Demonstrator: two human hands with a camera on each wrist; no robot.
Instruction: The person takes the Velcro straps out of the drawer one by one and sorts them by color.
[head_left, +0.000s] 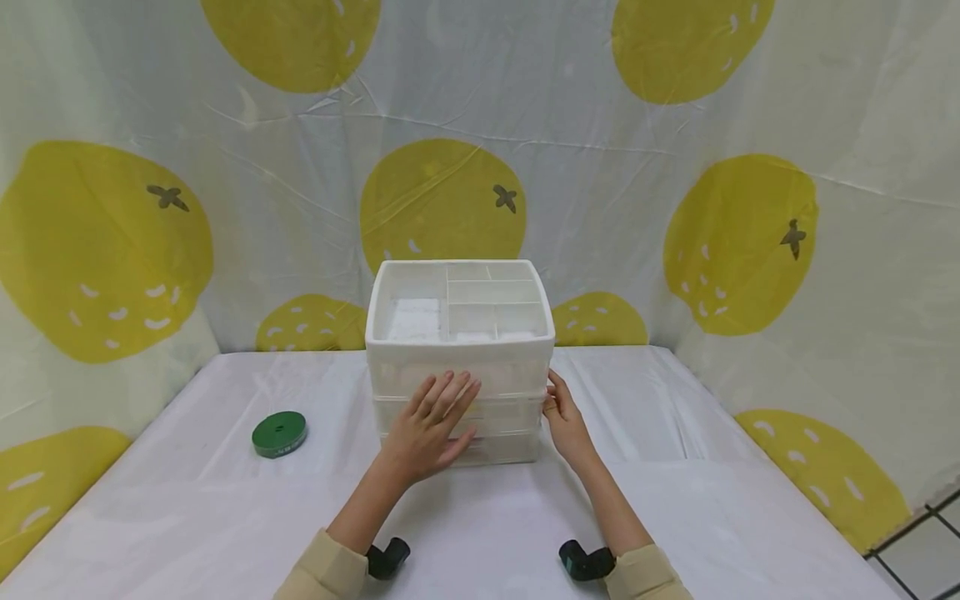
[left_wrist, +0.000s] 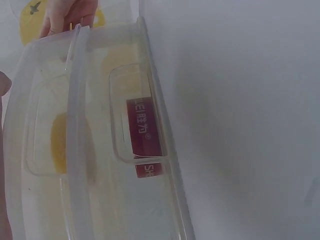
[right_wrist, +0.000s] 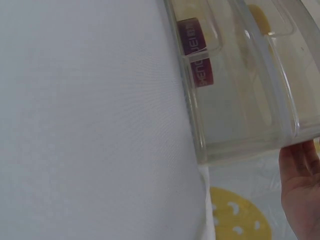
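Note:
A white plastic drawer organizer point(head_left: 461, 357) with clear drawers and a divided top tray stands in the middle of the table. My left hand point(head_left: 429, 429) lies across the drawer fronts with its fingers straight, pointing up and right. On the organizer's right side, the fingers of my right hand point(head_left: 568, 423) touch the wall near the middle drawer. Through the bottom drawer front shows a dark red label point(left_wrist: 144, 127) with white lettering. A yellow rounded thing point(left_wrist: 59, 142) shows through the drawer above it.
A flat green roll point(head_left: 279, 433) lies on the white-covered table point(head_left: 180, 517), left of the organizer. A curtain point(head_left: 585, 208) with yellow fruit prints hangs behind and at both sides. Black wrist devices point(head_left: 587, 562) sit at both cuffs.

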